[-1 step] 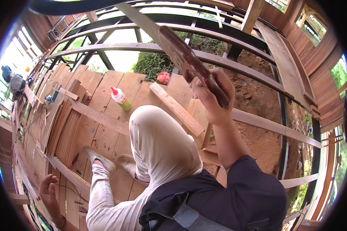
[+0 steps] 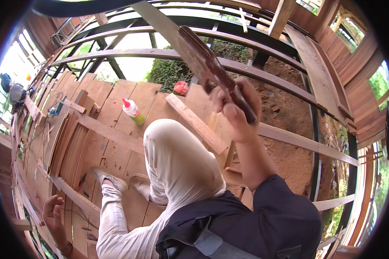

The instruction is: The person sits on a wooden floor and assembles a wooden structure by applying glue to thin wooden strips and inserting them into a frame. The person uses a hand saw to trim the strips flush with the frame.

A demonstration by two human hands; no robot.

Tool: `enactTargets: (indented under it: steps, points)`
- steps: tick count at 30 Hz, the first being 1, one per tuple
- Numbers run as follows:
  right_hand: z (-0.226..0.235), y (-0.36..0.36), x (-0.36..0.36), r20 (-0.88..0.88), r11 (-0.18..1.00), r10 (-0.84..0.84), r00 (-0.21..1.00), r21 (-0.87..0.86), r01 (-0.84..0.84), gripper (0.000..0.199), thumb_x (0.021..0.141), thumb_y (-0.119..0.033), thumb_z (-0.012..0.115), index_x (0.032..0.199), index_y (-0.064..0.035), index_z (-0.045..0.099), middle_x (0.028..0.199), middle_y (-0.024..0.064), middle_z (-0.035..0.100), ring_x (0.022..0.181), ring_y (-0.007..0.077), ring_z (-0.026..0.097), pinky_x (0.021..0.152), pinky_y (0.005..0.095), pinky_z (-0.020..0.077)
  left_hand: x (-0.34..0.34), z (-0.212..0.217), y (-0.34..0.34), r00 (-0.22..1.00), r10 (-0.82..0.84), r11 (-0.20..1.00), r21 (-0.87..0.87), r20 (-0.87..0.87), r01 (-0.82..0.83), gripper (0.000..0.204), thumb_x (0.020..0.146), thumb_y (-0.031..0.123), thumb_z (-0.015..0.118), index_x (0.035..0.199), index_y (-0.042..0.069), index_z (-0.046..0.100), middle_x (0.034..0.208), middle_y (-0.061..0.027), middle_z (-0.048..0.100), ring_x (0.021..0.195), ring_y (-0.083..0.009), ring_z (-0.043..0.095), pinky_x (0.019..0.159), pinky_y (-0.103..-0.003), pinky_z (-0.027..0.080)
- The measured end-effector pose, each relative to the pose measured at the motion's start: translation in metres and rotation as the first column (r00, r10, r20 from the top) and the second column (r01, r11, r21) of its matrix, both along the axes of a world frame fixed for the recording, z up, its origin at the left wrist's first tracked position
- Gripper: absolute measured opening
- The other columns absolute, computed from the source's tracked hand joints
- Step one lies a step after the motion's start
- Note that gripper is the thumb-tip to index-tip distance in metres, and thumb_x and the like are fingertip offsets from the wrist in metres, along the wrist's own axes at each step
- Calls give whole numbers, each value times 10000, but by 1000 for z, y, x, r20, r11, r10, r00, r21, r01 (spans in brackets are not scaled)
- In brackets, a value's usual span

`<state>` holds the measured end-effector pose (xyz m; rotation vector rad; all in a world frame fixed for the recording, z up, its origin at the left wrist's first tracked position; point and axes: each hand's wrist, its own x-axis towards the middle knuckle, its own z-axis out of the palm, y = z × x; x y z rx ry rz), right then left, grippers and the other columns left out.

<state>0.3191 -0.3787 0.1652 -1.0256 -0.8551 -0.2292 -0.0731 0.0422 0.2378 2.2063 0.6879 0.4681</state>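
My right hand (image 2: 237,114) is raised in front of me, shut on the handle of a large rusty brown blade (image 2: 201,54) that points up and to the left. Below it a short pale wooden plank (image 2: 196,123) lies slanted across the floorboards, beside my bent knee in light trousers (image 2: 173,155). My left hand (image 2: 52,213) is low at the left with its fingers apart, resting by a long floor batten (image 2: 75,196). It holds nothing.
A white glue bottle (image 2: 132,111) with a red cap stands on the reddish floorboards (image 2: 112,103). A red object (image 2: 181,87) lies at the boards' far edge. Dark steel beams (image 2: 263,73) span bare earth (image 2: 289,99) to the right. Bags lie far left.
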Motion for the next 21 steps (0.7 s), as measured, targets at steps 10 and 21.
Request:
enactTargets:
  steps: [10, 21]
  points:
    - [16, 127, -47, -145, 943, 145, 979, -280, -182, 538, 1057, -284, 606, 1465, 32, 455, 1256, 107, 619, 1116, 186, 583, 990, 353, 476, 98, -177, 110, 968, -155, 862, -452, 200, 231, 283, 985, 193, 699, 1181, -10, 679, 958, -62, 687, 849, -152, 640, 725, -287, 524]
    - [-15, 134, -80, 106, 980, 155, 982, -143, -139, 421, 1022, -405, 468, 1110, 4, 515, 948, 148, 478, 842, 296, 456, 782, 424, 396, 180, -302, 97, 825, -526, 771, -526, -208, 359, 250, 995, 176, 683, 1170, -3, 694, 1019, -55, 702, 846, -143, 611, 720, -282, 506]
